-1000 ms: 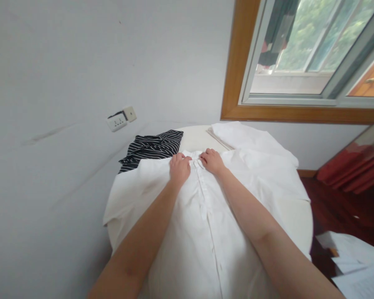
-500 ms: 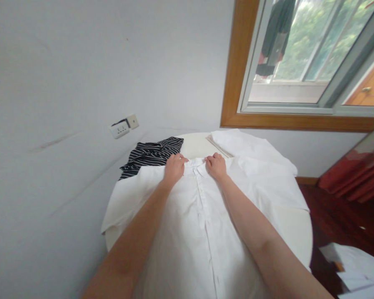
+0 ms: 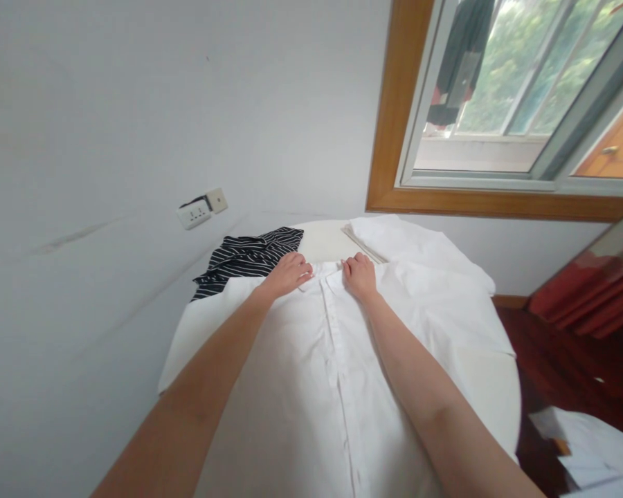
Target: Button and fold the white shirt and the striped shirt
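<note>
A white button-front shirt [image 3: 295, 373] lies spread over a round cream table [image 3: 491, 394], its collar at the far end and its placket running towards me. On the collar's left side, my left hand [image 3: 289, 274] has its fingers bent and closed on the cloth. My right hand [image 3: 360, 277] pinches the collar's right side, fingertips curled over the edge. A short gap of collar shows between both hands. Parts of the fingertips are hidden.
Beyond my left hand lies a black-and-white striped garment [image 3: 249, 259]. Folded white cloth [image 3: 420, 245] rests at the table's far right. A wall socket [image 3: 194, 214], a wood-framed window [image 3: 378, 166] and red curtain [image 3: 586, 297] surround it. White items [image 3: 597, 443] sit lower right.
My left hand has shifted slightly along the collar, with its forearm swinging outward to the left. The shirt's left sleeve has moved a little left. My right hand stays nearly in place.
</note>
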A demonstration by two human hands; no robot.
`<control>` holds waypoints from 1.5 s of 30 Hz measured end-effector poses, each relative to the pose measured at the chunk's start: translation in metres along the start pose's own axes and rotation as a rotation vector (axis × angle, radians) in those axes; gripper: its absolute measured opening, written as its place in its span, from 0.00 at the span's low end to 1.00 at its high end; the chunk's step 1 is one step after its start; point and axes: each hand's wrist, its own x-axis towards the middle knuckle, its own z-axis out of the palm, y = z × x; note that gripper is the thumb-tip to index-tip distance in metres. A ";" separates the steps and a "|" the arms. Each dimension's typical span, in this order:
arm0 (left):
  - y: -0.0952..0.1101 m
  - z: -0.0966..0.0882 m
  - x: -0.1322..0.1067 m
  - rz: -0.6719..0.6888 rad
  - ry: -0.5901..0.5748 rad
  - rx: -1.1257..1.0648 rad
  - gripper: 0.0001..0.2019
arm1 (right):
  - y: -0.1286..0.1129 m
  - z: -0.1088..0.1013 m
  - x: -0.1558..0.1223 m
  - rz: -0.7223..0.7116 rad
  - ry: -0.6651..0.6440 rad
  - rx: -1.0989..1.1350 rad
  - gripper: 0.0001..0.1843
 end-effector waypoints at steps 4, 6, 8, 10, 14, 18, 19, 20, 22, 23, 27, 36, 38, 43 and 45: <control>-0.002 0.002 0.002 -0.057 0.050 -0.042 0.13 | 0.001 0.001 0.001 0.016 -0.015 0.007 0.23; 0.000 0.004 0.005 -0.104 0.065 -0.064 0.14 | 0.002 0.001 0.001 0.025 -0.005 0.014 0.23; 0.004 0.006 0.008 -0.164 0.072 -0.066 0.17 | 0.002 0.001 0.001 0.038 0.029 0.023 0.23; 0.009 0.009 0.011 -0.225 0.088 -0.040 0.18 | 0.001 0.001 0.001 0.055 0.079 0.028 0.23; 0.015 0.013 0.012 -0.246 0.127 0.002 0.19 | 0.001 0.002 0.001 0.095 0.125 0.027 0.23; 0.016 0.012 0.008 -0.183 0.129 0.008 0.16 | 0.003 0.005 0.002 0.110 0.085 0.032 0.23; 0.017 0.011 0.007 -0.178 0.133 0.019 0.16 | 0.003 0.006 0.002 0.110 0.082 0.033 0.22; 0.018 0.010 0.005 -0.178 0.137 0.035 0.16 | 0.003 0.007 0.002 0.108 0.083 0.033 0.22; 0.021 0.007 0.003 -0.185 0.141 0.074 0.17 | 0.002 0.007 0.002 0.099 0.100 0.033 0.22; 0.023 0.006 0.003 -0.194 0.145 0.092 0.16 | 0.001 0.006 0.002 0.093 0.110 0.037 0.22; 0.030 0.006 0.000 -0.282 0.235 0.112 0.15 | 0.004 0.003 0.002 0.140 0.153 0.108 0.21; 0.004 0.013 -0.010 -0.538 0.218 0.188 0.16 | 0.017 0.009 0.003 0.250 0.086 0.095 0.20; 0.002 0.014 -0.013 -0.529 0.174 0.229 0.17 | 0.012 0.008 -0.001 0.198 0.067 0.031 0.21; 0.007 0.017 -0.014 -0.470 0.131 0.263 0.20 | 0.007 0.006 -0.005 0.151 0.036 -0.054 0.24; 0.011 0.017 -0.013 -0.455 0.130 0.279 0.17 | 0.008 0.006 -0.004 0.149 0.040 -0.051 0.21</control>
